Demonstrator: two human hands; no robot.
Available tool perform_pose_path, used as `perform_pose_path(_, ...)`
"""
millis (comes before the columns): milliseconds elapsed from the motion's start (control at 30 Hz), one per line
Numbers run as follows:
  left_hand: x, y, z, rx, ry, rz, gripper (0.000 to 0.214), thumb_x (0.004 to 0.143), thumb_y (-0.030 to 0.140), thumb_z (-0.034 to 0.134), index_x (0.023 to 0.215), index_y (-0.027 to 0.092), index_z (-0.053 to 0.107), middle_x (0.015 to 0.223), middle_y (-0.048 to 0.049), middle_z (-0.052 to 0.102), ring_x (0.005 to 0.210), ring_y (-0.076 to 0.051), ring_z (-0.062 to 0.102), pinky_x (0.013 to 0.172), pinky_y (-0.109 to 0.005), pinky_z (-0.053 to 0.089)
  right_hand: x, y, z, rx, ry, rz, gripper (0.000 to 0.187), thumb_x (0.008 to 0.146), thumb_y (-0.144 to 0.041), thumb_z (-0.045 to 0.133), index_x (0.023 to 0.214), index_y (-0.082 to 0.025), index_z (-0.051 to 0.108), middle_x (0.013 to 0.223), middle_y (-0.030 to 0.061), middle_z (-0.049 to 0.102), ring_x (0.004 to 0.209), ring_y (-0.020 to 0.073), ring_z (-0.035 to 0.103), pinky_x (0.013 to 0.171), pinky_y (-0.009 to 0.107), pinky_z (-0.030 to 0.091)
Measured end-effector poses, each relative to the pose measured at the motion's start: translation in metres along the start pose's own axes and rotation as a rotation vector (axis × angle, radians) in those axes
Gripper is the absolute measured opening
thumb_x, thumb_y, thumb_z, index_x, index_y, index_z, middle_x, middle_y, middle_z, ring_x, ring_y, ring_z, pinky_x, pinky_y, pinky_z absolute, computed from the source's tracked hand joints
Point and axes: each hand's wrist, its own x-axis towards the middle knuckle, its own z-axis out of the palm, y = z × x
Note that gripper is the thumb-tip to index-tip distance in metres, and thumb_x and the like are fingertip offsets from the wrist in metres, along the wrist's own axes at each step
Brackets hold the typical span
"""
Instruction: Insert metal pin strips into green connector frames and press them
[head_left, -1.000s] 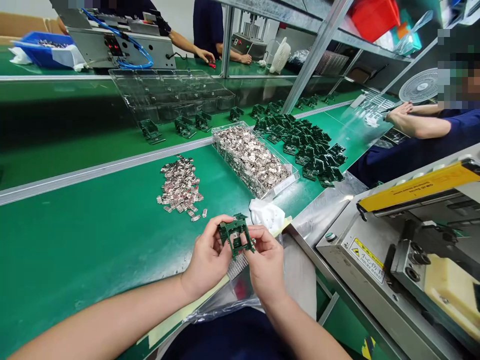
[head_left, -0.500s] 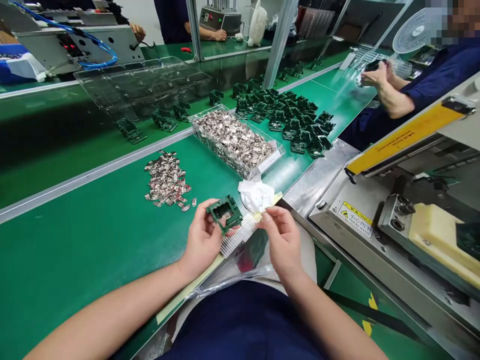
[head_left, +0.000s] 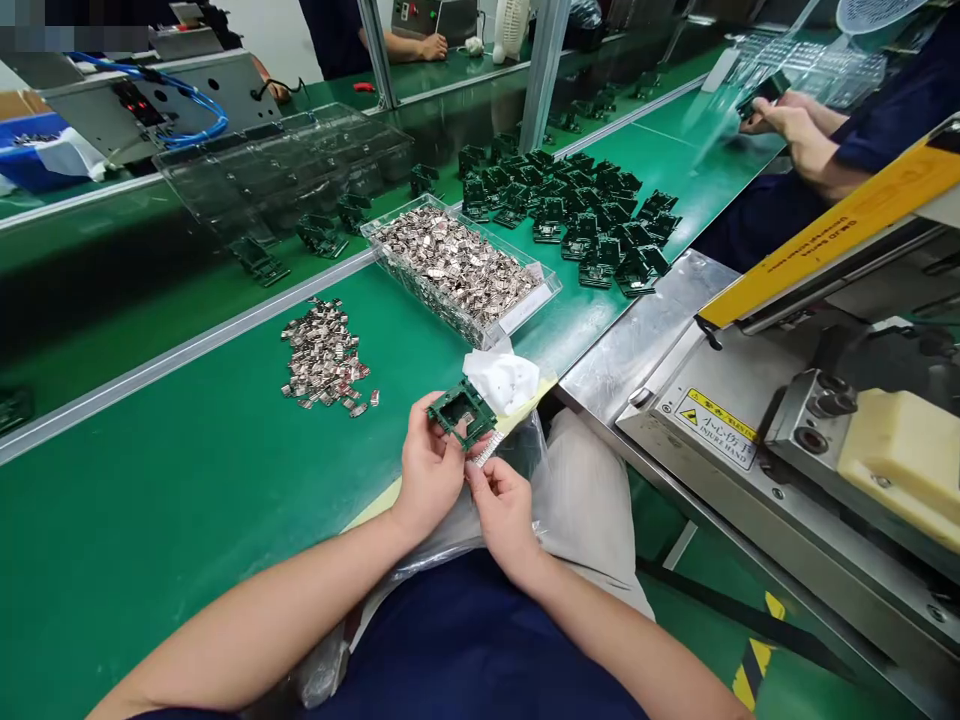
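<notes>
Fingers of the L hand (head_left: 429,468) are closed round the L/near side of a green frame (head_left: 478,424), thumb laid over its near edge. R hand (head_left: 504,512) has thumb + index brought tog., nearly meeting, just below the frame; can't tell if anything's pinched btwn them.

Largest first: green worktop (head_left: 187,520) runs L of the fingers and on beyond them. Grey machine (head_left: 697,455) w/ a yellow bar stands well off to their R. Cluster of dark green parts (head_left: 570,215) lies far beyond, a bit R. Clear box (head_left: 534,304) full of small metal pcs sits nearer, straight beyond the fingers. Loose metal pile (head_left: 322,355) is beyond + L. Crumpled white wrap (head_left: 501,380) is just beyond + R, near the frame.

Held frame: dk green, looks like plastic, squarish rim w/ notched edges round a dark hollow centre. Hollow faces up twd head cam; one pair of sides slants upper L to lower R, other pair crosses it. Approx. square, so no clear long axis to call.

Smallest: pale ribbed strip (head_left: 490,448), partly hidden, just above R fingertips.
</notes>
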Motion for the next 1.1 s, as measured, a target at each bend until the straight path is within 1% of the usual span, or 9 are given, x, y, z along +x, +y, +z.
perform_pose_path(167,0.000,0.000,-0.005,0.046,0.046,0.015,0.046,0.079,0.039,0.073,0.110,0.024,0.042,0.101,-0.0019,0.057,0.076,-0.013,0.067,0.066,-0.027,0.061,-0.002,0.011,-0.007,-0.040,-0.017,-0.082,0.039,0.088,-0.047,0.055,0.061,-0.020,0.049,0.057,-0.0035,0.041,0.055,0.0115,0.036,0.052,0.026,0.031)
perform_pose_path(433,0.001,0.001,-0.001,0.111,0.054,0.037,0.045,0.081,0.040,0.070,0.113,0.023,0.045,0.104,-0.0045,0.057,0.076,-0.013,0.066,0.066,-0.025,0.060,0.001,0.019,-0.012,-0.103,-0.055,-0.175,0.035,0.090,-0.042,0.051,0.062,-0.021,0.049,0.059,-0.0021,0.043,0.056,0.0132,0.038,0.055,0.028,0.033)
perform_pose_path(567,0.001,-0.001,-0.001,0.091,0.046,0.033,0.044,0.082,0.040,0.069,0.114,0.024,0.044,0.103,-0.0043,0.058,0.078,-0.015,0.068,0.064,-0.025,0.060,-0.003,0.023,-0.010,-0.142,-0.078,-0.184,0.036,0.092,-0.040,0.047,0.061,-0.022,0.046,0.060,-0.0015,0.043,0.057,0.0138,0.039,0.057,0.029,0.034)
perform_pose_path(667,0.001,-0.002,-0.001,0.069,0.054,0.045,0.044,0.082,0.040,0.069,0.115,0.024,0.044,0.104,-0.0040,0.057,0.079,-0.015,0.068,0.064,-0.025,0.060,-0.002,0.027,-0.012,-0.174,-0.141,-0.178,0.038,0.093,-0.039,0.044,0.059,-0.022,0.046,0.059,-0.0006,0.046,0.057,0.0143,0.044,0.058,0.029,0.036)
perform_pose_path(800,0.001,-0.004,-0.002,0.079,0.045,0.049,0.044,0.084,0.041,0.067,0.117,0.024,0.044,0.103,-0.0043,0.056,0.078,-0.014,0.066,0.067,-0.027,0.061,0.007,0.033,-0.028,-0.242,-0.262,-0.126,0.035,0.091,-0.033,0.048,0.059,-0.021,0.055,0.058,0.0005,0.057,0.056,0.0156,0.053,0.057,0.028,0.039)
perform_pose_path(867,0.002,-0.004,-0.002,0.105,0.040,0.079,0.041,0.085,0.039,0.066,0.117,0.024,0.046,0.104,-0.0044,0.054,0.082,-0.014,0.063,0.068,-0.026,0.061,0.012,0.033,-0.039,-0.293,-0.290,-0.090,0.030,0.085,-0.027,0.055,0.056,-0.021,0.058,0.054,-0.0003,0.058,0.050,0.0155,0.053,0.052,0.027,0.037)
perform_pose_path(933,0.003,-0.004,-0.002,0.122,0.034,0.114,0.039,0.086,0.037,0.065,0.117,0.024,0.046,0.106,-0.0041,0.053,0.083,-0.013,0.060,0.070,-0.025,0.060,0.015,0.027,-0.051,-0.343,-0.290,-0.062,0.025,0.078,-0.023,0.063,0.053,-0.021,0.060,0.048,-0.0016,0.057,0.044,0.0146,0.050,0.047,0.026,0.034)
perform_pose_path(1000,0.004,-0.005,-0.002,0.110,0.013,0.125,0.038,0.087,0.035,0.063,0.118,0.024,0.045,0.104,-0.0036,0.053,0.081,-0.012,0.059,0.070,-0.025,0.059,0.017,0.013,-0.060,-0.383,-0.264,-0.047,0.022,0.075,-0.023,0.068,0.054,-0.021,0.062,0.047,-0.0021,0.058,0.041,0.0140,0.049,0.045,0.025,0.034)
perform_pose_path(1100,0.004,-0.005,-0.004,0.110,-0.014,0.130,0.037,0.089,0.036,0.061,0.120,0.024,0.045,0.103,-0.0044,0.054,0.082,-0.013,0.060,0.071,-0.027,0.058,0.019,-0.023,-0.069,-0.434,-0.189,-0.076,0.017,0.082,-0.029,0.066,0.067,-0.021,0.069,0.059,-0.0003,0.065,0.050,0.0148,0.055,0.049,0.025,0.040)
